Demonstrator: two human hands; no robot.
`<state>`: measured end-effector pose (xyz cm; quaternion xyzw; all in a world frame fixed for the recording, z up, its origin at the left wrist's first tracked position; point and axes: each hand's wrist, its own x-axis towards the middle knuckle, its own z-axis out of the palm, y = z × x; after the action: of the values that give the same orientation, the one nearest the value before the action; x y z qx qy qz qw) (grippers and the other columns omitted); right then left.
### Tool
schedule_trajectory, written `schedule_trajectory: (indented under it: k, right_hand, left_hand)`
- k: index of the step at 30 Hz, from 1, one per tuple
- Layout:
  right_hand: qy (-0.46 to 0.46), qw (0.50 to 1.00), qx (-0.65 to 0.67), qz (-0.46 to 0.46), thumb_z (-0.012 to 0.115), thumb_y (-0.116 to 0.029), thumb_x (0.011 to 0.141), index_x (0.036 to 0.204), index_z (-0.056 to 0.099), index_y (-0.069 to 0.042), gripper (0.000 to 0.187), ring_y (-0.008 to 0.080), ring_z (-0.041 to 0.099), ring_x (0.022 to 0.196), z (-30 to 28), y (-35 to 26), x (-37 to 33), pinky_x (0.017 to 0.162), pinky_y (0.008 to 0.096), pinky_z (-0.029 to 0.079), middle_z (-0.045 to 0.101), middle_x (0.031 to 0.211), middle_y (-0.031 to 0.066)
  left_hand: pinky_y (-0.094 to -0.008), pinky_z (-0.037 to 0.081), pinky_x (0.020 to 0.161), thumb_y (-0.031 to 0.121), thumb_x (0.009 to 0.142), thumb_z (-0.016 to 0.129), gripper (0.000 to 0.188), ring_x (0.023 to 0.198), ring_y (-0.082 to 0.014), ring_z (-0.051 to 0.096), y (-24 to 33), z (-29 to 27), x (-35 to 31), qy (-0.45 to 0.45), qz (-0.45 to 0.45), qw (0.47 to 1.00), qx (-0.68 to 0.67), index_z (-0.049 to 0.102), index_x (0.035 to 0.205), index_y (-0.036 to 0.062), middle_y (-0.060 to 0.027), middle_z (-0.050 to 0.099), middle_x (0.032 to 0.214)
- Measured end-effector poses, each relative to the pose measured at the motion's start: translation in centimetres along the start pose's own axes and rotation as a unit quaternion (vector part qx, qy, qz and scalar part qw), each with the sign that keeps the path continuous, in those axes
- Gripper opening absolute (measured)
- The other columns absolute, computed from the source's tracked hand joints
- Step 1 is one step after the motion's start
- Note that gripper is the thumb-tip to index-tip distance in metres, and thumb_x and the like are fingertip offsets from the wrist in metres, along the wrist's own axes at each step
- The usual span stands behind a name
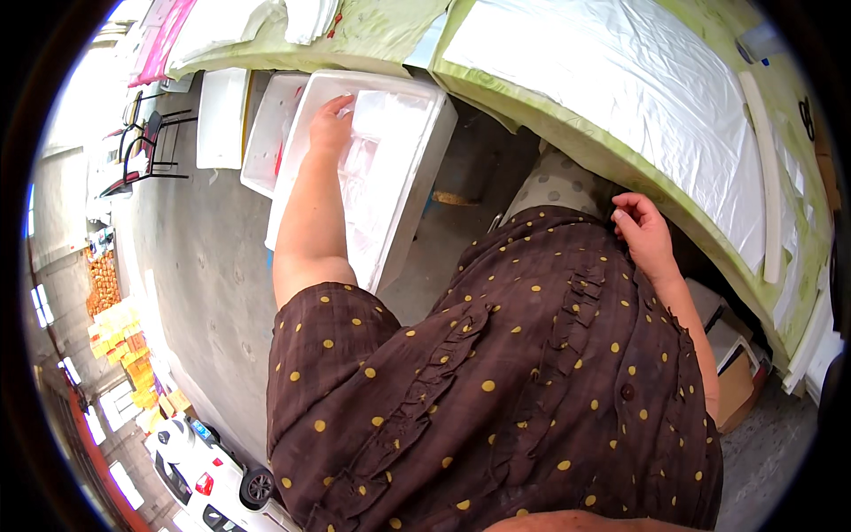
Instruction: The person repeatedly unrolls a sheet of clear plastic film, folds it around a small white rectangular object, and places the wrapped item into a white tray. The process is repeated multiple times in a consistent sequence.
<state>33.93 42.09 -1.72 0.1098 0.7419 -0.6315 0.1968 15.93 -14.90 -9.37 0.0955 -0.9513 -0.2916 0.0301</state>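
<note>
My left hand (331,129) reaches down into a large white plastic bin (300,191) to the left of my lap. Its fingers bend together at the edge of a clear plastic bag (372,105) and appear to pinch it. More thin, clear or whitish bags (359,164) lie stacked in the bin. My right hand (645,232) hovers beside my lap, close to the front edge of the table. The fingers there are loosely bent and apart, with nothing visible in them.
A table (496,102) under a green cloth and white sheeting (620,80) curves across the front and right. Behind the bin stand a second white bin (266,133) and a white panel (222,120). Chairs (146,151) are farther left; cardboard boxes (734,386) sit under the table at right.
</note>
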Motion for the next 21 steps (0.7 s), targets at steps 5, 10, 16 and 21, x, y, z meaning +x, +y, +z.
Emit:
schedule_trajectory:
  k: [5,10,16,21]
  right_hand:
    - [0.005,1.0,0.001,0.006,0.061,-0.014,0.098,0.119,0.06,-0.007,0.022,0.0067,0.055,0.078,0.0,0.0,0.0,0.071,0.0227,0.046,0.062,0.094,-0.0014]
    - [0.016,1.0,0.014,0.015,0.063,-0.009,0.096,0.115,0.061,-0.003,0.021,0.0061,0.053,0.077,0.0,-0.3,-0.2,0.068,0.0226,0.045,0.061,0.094,-0.0019]
    - [0.011,1.0,0.005,0.011,0.063,-0.009,0.096,0.116,0.061,-0.002,0.021,0.0061,0.053,0.077,0.1,-0.2,-0.1,0.068,0.0224,0.045,0.061,0.094,-0.0017]
    - [0.024,0.999,0.021,0.018,0.063,-0.009,0.096,0.116,0.061,-0.003,0.021,0.006,0.053,0.076,-0.2,0.1,-0.3,0.067,0.0221,0.045,0.061,0.093,-0.0018]
  left_hand:
    - [-0.0316,0.047,0.1,0.016,0.089,0.067,0.035,0.113,-0.0209,0.063,-0.8,0.3,0.4,0.056,-0.059,0.994,-0.071,0.072,0.124,0.0169,-0.0096,0.067,0.125]
    - [-0.0272,0.046,0.095,0.018,0.095,0.064,0.034,0.11,-0.0132,0.061,1.3,-0.6,-0.2,0.023,-0.171,0.973,-0.152,0.069,0.128,0.0113,-0.0059,0.069,0.121]
    - [-0.0305,0.049,0.088,0.028,0.09,0.069,0.037,0.099,-0.0179,0.064,3.1,-0.4,-0.8,0.038,-0.15,0.967,-0.205,0.072,0.122,0.01,-0.0074,0.072,0.107]
    - [-0.0336,0.049,0.093,0.037,0.082,0.077,0.053,0.104,-0.0228,0.063,7.0,-0.7,-3.9,0.04,-0.088,0.995,-0.031,0.068,0.124,0.0057,-0.0103,0.069,0.115]
